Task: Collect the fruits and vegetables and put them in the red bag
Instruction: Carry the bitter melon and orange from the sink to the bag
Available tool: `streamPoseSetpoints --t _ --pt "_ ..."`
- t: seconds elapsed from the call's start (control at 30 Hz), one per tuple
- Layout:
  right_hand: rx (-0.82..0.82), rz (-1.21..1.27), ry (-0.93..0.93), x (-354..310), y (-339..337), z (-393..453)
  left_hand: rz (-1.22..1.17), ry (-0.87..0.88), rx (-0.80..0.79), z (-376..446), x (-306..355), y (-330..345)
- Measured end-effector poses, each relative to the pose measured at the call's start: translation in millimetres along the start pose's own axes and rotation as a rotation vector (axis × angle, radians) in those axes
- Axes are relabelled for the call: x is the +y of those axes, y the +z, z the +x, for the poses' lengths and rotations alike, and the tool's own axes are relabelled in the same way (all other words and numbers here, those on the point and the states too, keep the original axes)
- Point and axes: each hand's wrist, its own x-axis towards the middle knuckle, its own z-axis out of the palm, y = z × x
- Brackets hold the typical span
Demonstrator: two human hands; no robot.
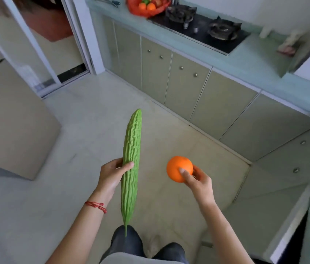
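The left hand (pixel 112 173) is curled around a long, bumpy green bitter gourd (pixel 132 164), with the thumb laid across its front side a little below the middle; the gourd stands almost upright in the air, its rounded tip away from the person and its thin stem end pointing down toward the knees. A red braided string bracelet (pixel 96 206) is tied on the left wrist. The right hand (pixel 197 181) holds a round, smooth orange fruit (pixel 178 168) from the near side, the thumb pressed on its front and the other fingers behind it; this fruit is beside the gourd but apart from it, and both are above the pale tiled floor (pixel 78 115). Farther away, a light green desk (pixel 260 60) runs along the wall over beige cabinet doors. Near its far left end lies an open red plastic bag (pixel 146 8) with oranges and other coloured produce inside it, just beside the left edge of a black two-burner gas stove (pixel 203 25).
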Motion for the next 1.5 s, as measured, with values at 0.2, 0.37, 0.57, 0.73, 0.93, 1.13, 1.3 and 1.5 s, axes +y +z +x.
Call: streamPoseSetpoints --t 0.2,0.37,0.57,0.73,0.93,1.13,1.3,1.5 --pt "-0.084 -0.002 0.023 -13 30 37 -0.027 -0.018 0.109 23 11 -15" --pt "-0.114 -0.018 0.013 -34 69 87 -0.036 -0.021 0.143 79 31 -26" --pt "-0.113 -0.010 -0.008 -80 133 169 -0.030 -0.013 0.147 178 75 -48" --pt "-0.112 -0.005 -0.036 -123 187 231 0.006 -0.012 0.120 257 117 -64" --pt "-0.108 -0.012 -0.038 -162 227 296 0.012 -0.049 0.128 338 156 -71" --pt "-0.101 -0.010 -0.025 -197 250 382 0.000 -0.076 0.138 420 191 -52" --pt "-0.130 0.002 -0.021 -228 268 471 -0.005 -0.083 0.153 497 222 -27" --pt "-0.143 0.008 -0.038 -288 283 584 -0.013 -0.099 0.183 595 281 2"
